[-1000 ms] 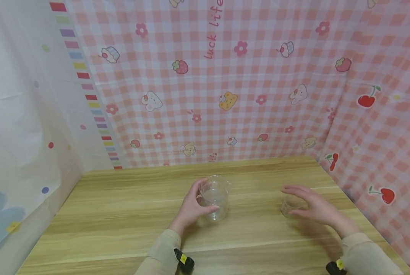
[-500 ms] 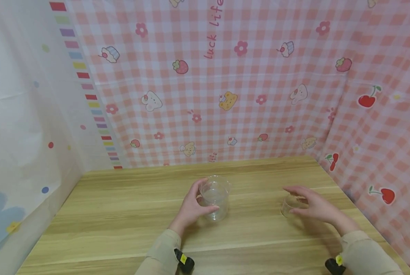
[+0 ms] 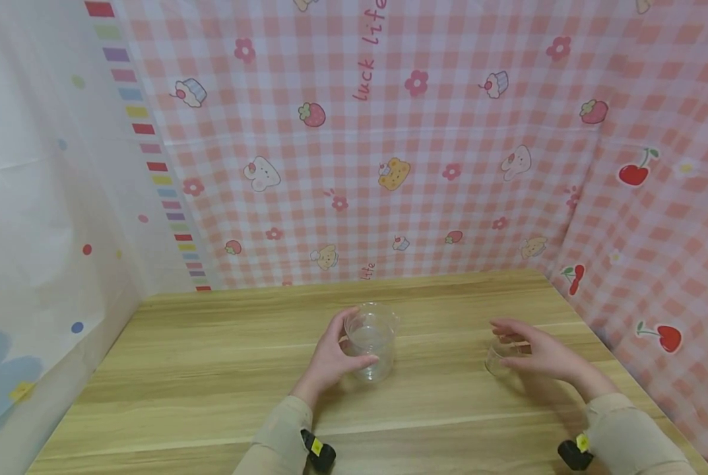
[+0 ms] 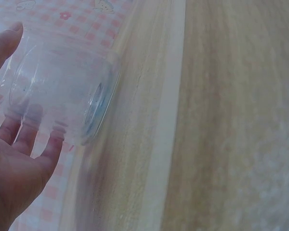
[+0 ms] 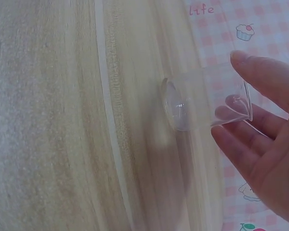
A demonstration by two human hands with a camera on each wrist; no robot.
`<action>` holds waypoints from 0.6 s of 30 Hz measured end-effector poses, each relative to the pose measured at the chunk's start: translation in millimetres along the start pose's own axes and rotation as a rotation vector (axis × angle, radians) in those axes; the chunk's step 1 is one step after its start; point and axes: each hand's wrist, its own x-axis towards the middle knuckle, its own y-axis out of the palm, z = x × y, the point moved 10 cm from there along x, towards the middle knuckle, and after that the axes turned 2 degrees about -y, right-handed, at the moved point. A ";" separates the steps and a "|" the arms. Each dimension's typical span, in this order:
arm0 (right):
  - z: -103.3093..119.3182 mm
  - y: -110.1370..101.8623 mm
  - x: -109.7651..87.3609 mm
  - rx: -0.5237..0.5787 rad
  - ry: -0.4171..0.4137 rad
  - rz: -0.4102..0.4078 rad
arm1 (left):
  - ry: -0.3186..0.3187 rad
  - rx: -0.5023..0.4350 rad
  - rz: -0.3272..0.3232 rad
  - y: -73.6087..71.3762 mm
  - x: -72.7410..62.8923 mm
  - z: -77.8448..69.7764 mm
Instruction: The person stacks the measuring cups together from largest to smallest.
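My left hand (image 3: 332,356) holds a large clear beaker (image 3: 380,356) near the middle of the table, thumb on the near side, fingers round the left and far side. In the left wrist view, fingertips show through the beaker's wall (image 4: 62,82). Farther right, my right hand (image 3: 540,353) curls about the upper part of a smaller clear beaker (image 3: 493,361). From the right wrist, the thumb (image 5: 260,72) lies by the small beaker's rim and fingers show through its wall (image 5: 197,96). Both beakers stand upright on the table, with no coloured contents showing.
The wood-grain table (image 3: 211,396) reaches back to a pink checked cloth (image 3: 306,158) hanging behind it. More patterned cloth (image 3: 674,231) hangs along the right edge, and a white dotted sheet (image 3: 45,218) on the left. Black wrist cameras (image 3: 318,454) sit at both sleeves.
The right hand's fingers have drawn in a little around the small beaker's top, and its wrist has shifted slightly left. The left hand and large beaker have stayed in place.
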 end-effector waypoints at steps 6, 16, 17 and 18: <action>1.4 0.9 0.9 0.006 -0.002 0.015 | 0.000 -0.003 0.001 -0.1 0.2 0.8; -3.6 5.3 -0.2 0.035 0.014 0.062 | -0.019 0.003 -0.001 0.0 0.7 4.9; -3.5 5.1 -0.1 0.041 0.009 0.062 | -0.018 0.003 -0.003 -0.1 0.8 4.8; -3.4 5.1 -0.1 0.045 0.004 0.062 | -0.017 0.003 -0.004 -0.2 0.8 4.6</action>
